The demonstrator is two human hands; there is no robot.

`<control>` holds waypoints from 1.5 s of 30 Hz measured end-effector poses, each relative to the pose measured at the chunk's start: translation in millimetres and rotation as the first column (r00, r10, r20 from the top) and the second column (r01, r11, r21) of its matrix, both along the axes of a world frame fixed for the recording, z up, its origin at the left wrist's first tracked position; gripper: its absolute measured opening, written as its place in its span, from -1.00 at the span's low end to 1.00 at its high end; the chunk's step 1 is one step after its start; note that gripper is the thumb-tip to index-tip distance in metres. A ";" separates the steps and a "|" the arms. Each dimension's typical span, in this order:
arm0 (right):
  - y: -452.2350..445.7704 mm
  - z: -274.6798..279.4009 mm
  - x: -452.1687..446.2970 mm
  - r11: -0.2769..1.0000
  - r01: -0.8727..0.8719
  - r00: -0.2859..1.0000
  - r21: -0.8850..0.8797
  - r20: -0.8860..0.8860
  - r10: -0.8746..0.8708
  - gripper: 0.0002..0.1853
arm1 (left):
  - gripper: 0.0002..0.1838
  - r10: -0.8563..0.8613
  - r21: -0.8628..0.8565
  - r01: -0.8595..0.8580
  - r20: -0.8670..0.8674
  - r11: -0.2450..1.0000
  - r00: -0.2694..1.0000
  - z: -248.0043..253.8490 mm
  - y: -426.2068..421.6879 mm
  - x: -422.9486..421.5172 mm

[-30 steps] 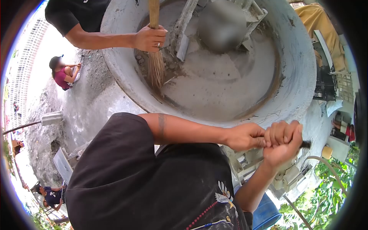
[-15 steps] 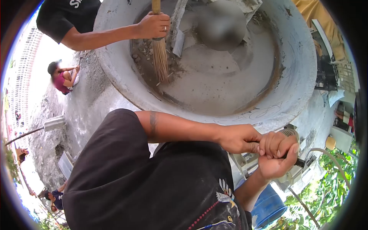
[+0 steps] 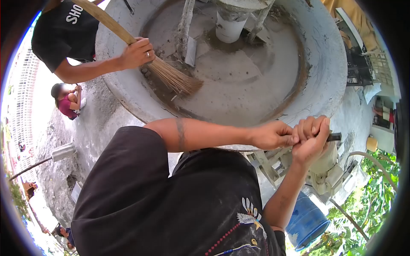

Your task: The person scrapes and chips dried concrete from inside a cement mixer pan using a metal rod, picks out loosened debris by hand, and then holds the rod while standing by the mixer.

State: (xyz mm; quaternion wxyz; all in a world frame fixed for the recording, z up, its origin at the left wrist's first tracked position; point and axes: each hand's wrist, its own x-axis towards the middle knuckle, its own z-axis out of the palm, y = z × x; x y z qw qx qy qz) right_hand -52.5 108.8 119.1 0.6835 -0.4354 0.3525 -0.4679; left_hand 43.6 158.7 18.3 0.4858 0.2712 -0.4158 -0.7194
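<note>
My right hand (image 3: 309, 135) is closed around a black handle (image 3: 334, 137), whose end sticks out past my fingers on the right. Against its left side, my left hand (image 3: 274, 135) is also closed, in line with the same handle; the part inside the fingers is hidden. Both hands are just outside the near right rim of a large round grey mixing pan (image 3: 326, 100). Inside the pan, another person's hand (image 3: 137, 53) grips a stick broom (image 3: 173, 77) with its bristles on the pan floor.
In the pan's middle stands a pale cylinder (image 3: 230, 29) with upright arms and a paddle (image 3: 190, 52). A machine housing (image 3: 324, 170) lies below my hands, near a blue barrel (image 3: 306, 219). At left, a person (image 3: 68, 100) crouches beside the grey ground and a metal cylinder on a rod (image 3: 63, 151).
My two hands have risen together with the handle toward the pan's rim. The other person's broom has tilted, its handle leaning left and its bristles sweeping right. The view has shifted slightly.
</note>
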 end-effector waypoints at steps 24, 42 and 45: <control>-31.4 30.3 49.7 0.999 -0.037 0.983 -0.019 -0.179 0.033 -0.56 | -0.61 -0.043 -0.014 0.041 -0.340 0.999 0.940 21.5 -21.1 21.1; -10.6 -4.6 8.2 0.975 -0.173 0.983 -0.139 -0.091 0.161 -0.56 | -0.57 -0.026 -0.122 0.001 -0.204 0.992 0.979 -16.2 -5.6 2.4; -4.7 2.6 4.1 0.994 -0.107 0.985 -0.023 -0.138 0.103 -0.56 | -0.60 0.062 -0.054 -0.071 -0.147 0.996 0.987 -13.2 1.7 -7.5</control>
